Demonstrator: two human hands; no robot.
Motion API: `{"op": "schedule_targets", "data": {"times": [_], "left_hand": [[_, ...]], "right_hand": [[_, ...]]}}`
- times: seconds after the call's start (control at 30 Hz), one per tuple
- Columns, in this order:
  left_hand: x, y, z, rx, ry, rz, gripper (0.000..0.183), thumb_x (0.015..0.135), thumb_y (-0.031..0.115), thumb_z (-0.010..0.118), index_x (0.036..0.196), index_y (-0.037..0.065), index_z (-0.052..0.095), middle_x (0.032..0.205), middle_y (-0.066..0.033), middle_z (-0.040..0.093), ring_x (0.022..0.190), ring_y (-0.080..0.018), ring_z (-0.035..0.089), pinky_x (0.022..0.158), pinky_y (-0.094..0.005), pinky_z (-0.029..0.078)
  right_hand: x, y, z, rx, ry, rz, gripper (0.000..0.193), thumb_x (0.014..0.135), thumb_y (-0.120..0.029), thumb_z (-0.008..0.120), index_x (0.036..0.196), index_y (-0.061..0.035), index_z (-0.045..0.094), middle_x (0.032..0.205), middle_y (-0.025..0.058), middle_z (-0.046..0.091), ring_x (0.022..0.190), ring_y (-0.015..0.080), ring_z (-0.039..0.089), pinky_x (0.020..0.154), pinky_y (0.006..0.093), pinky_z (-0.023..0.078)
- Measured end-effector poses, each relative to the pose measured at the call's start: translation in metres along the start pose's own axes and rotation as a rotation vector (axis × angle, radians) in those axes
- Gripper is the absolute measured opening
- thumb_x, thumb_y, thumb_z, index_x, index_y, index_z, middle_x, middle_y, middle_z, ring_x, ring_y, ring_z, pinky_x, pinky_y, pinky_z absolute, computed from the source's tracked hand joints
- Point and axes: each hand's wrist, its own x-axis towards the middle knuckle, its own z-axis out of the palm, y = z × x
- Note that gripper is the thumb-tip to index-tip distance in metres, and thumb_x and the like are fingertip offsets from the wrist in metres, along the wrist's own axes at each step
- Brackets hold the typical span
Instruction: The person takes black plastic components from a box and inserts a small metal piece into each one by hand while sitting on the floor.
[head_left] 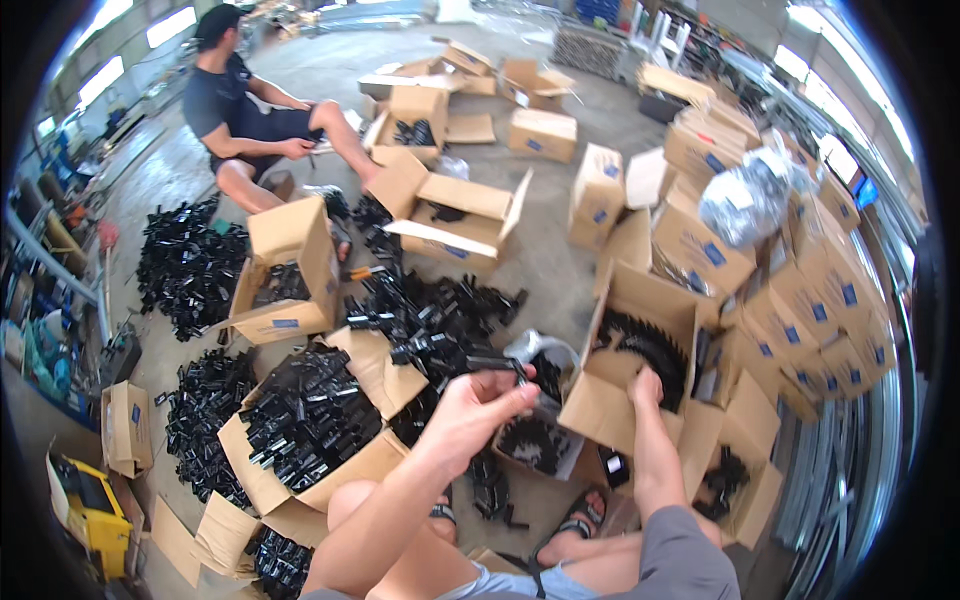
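Landmark: one deep box [605, 410], cardboard, flaps spread, holding a curved row of black parts [655, 345] packed side by side.

Left hand [470, 412]: left of the deep box, raised; grasping one black piece [497, 365] between thumb and fingers.

Right hand [647, 386]: at the near side of the deep box, fingers curled in beside the black parts; whether they grip one, cannot tell.

Loose heap [450, 310]: black pieces on the floor, left of the deep box, past the left hand.

Wide box [345, 468]: cardboard, further left of the deep box, filled with jumbled black pieces.

Two piles, same kind: a near pile [205, 425] and a far pile [190, 270], both well left of the deep box, beyond the wide box.

Small box [758, 425]: cardboard, just right of the deep box and nearer the wearer; a few dark parts inside.

Stacked cartons [835, 300]: right of the deep box, blue marks on their sides.

Clear plastic bag [745, 205]: lying on cartons, beyond the deep box and to its right.

Seated person [225, 115]: far left of the deep box, dark cap and dark clothes.

Metal bars [830, 490]: long, grey, right of the deep box.
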Motion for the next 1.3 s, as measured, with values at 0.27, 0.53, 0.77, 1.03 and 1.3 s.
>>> {"op": "schedule_targets", "data": {"times": [0.27, 0.53, 0.77, 1.03, 1.3], "left_hand": [[0.011, -0.01, 0.0, 0.092, 0.068, 0.105, 0.033, 0.094, 0.016, 0.078, 0.123, 0.004, 0.069, 0.101, 0.0002, 0.072, 0.093, -0.0076, 0.062, 0.087, -0.0263, 0.049], [0.007, -0.005, 0.006, 0.09, 0.043, 0.11, 0.032, 0.092, 0.014, 0.079, 0.119, 0.0, 0.067, 0.108, -0.0034, 0.072, 0.097, -0.0093, 0.063, 0.086, -0.0291, 0.051], [0.007, -0.01, 0.002, 0.349, 0.095, 0.132, 0.044, 0.091, 0.027, 0.079, 0.12, -0.003, 0.069, 0.101, -0.0104, 0.076, 0.09, -0.0124, 0.069, 0.082, -0.0311, 0.054], [-0.004, -0.015, 0.016, 0.605, 0.108, 0.157, 0.042, 0.09, 0.023, 0.08, 0.122, -0.001, 0.069, 0.102, -0.0102, 0.076, 0.093, -0.0127, 0.069, 0.084, -0.0321, 0.055], [-0.006, -0.019, 0.015, 0.847, 0.206, 0.175, 0.037, 0.086, 0.027, 0.08, 0.113, 0.003, 0.075, 0.094, -0.0148, 0.077, 0.084, -0.0242, 0.074, 0.078, -0.0374, 0.055]], "right_hand": [[0.023, 0.0, 0.02, -0.234, 0.231, -0.053, 0.022, 0.103, -0.011, 0.048, 0.119, -0.0081, 0.063, 0.113, 0.0143, 0.068, 0.104, 0.0328, 0.071, 0.083, 0.0457, 0.06], [0.031, 0.022, 0.011, -0.333, 0.41, -0.351, 0.015, 0.101, -0.01, 0.052, 0.115, -0.0052, 0.056, 0.115, 0.0138, 0.068, 0.108, 0.034, 0.067, 0.088, 0.0503, 0.054], [-0.003, -0.014, -0.018, 1.155, 0.559, -0.172, 0.026, 0.106, -0.012, 0.054, 0.129, -0.0046, 0.044, 0.106, 0.0138, 0.069, 0.088, 0.0249, 0.073, 0.066, 0.0377, 0.056], [-0.183, -0.102, -0.048, 2.109, -0.359, 0.38, 0.02, 0.1, -0.03, 0.06, 0.109, -0.0124, 0.058, 0.097, 0.0043, 0.065, 0.089, 0.0201, 0.066, 0.074, 0.0362, 0.058], [-0.27, -0.137, -0.06, 1.863, -0.923, 0.149, 0.034, 0.111, -0.031, 0.046, 0.128, -0.0043, 0.057, 0.118, 0.0097, 0.067, 0.108, 0.0192, 0.065, 0.092, 0.0382, 0.058]]}}
